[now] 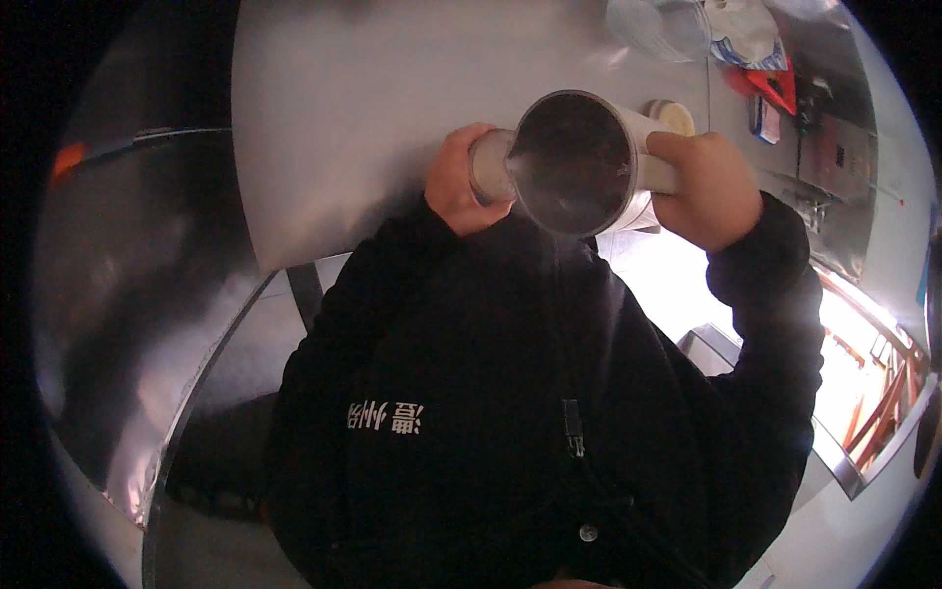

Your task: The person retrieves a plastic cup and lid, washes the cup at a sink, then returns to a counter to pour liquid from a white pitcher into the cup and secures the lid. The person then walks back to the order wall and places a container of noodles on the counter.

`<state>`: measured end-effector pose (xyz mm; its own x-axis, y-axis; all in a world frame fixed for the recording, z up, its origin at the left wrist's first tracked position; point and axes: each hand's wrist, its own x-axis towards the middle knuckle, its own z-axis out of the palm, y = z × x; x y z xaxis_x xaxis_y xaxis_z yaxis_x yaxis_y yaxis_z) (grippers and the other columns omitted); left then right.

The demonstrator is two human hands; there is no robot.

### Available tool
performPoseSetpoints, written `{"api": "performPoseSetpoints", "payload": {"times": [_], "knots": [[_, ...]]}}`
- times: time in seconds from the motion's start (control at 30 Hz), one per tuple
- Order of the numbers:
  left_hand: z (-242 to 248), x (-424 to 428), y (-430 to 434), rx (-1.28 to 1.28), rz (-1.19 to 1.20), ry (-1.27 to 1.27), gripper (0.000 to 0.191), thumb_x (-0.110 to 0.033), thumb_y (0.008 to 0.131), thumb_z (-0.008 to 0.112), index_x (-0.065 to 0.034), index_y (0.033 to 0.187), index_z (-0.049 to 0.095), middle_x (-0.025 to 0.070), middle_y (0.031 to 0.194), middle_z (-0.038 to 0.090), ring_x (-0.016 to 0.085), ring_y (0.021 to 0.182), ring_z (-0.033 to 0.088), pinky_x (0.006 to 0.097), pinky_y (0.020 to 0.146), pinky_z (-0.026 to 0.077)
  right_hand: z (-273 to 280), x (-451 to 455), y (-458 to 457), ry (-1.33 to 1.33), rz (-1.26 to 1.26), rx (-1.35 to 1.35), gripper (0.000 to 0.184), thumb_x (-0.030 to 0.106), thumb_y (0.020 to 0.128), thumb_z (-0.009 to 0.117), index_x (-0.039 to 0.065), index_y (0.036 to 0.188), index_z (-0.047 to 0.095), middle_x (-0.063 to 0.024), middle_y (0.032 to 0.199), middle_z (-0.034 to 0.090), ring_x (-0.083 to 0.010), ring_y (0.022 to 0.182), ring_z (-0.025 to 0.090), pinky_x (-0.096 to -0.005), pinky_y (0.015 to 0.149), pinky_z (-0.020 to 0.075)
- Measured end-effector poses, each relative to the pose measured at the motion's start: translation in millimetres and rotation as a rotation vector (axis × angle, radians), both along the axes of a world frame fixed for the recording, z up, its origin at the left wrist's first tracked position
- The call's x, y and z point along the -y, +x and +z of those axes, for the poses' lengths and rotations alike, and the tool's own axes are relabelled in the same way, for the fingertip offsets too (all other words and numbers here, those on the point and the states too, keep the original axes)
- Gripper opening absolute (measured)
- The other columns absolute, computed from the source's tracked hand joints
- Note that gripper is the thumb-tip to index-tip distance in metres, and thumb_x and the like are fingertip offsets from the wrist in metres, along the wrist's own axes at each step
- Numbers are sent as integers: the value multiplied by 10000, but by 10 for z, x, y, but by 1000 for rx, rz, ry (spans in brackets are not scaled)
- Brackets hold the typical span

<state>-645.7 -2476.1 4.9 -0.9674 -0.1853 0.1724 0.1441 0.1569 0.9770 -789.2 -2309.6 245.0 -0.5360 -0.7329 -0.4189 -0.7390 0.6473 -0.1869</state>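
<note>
My right hand (703, 188) is closed around the handle of a large pitcher (578, 162) with a dark interior. The pitcher is tilted, and its spout meets or overlaps the rim of a small cup (491, 168) in my left hand (458, 184). The cup looks pale inside; whether anything flows between the two cannot be told. Just behind the pitcher, near my right hand, a small round container with a pale yellow top (673, 118) stands on the metal worktop (368, 110).
Plastic bags (743, 33), a red object (776, 85) and a small box (765, 119) lie at the back right. A large metal surface (147, 294) curves along the left. To the lower right is a metal-edged frame (854, 478) with reddish-brown strips.
</note>
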Motion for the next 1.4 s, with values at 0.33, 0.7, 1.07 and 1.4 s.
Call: {"api": "performPoseSetpoints", "payload": {"times": [0.33,0.7,1.07,1.4], "knots": [[70,129,58,-22,131,147,808,-63,576,781,-20,1278,383,150,1193,494,290,1117,512,384,949,414,-245,-434,-76,-281,-195,-103,282,-7,603,593,-11,883,624,-206,738,595,-300,719,635,-327,651,463],[-23,374,117,17,259,-102,838,-85,603,804,-28,1306,352,159,1205,500,279,1113,526,396,953,422,-1111,-527,-335,-930,-476,-223,225,14,614,605,-32,829,653,-122,820,663,-258,779,655,-312,712,499],[-29,424,239,123,224,-116,846,-107,607,829,-24,1308,363,168,1236,485,280,1148,509,396,969,421,-1632,416,-488,-1243,-694,8,72,4,675,612,12,744,630,-27,669,604,-94,681,558,-262,631,452],[-74,379,362,196,279,-121,906,-81,565,865,-10,1309,353,163,1236,497,271,1133,530,388,970,433,-2047,748,-673,-1259,-656,104,49,15,689,650,15,729,623,-25,653,593,-85,644,541,-256,601,446]]}}
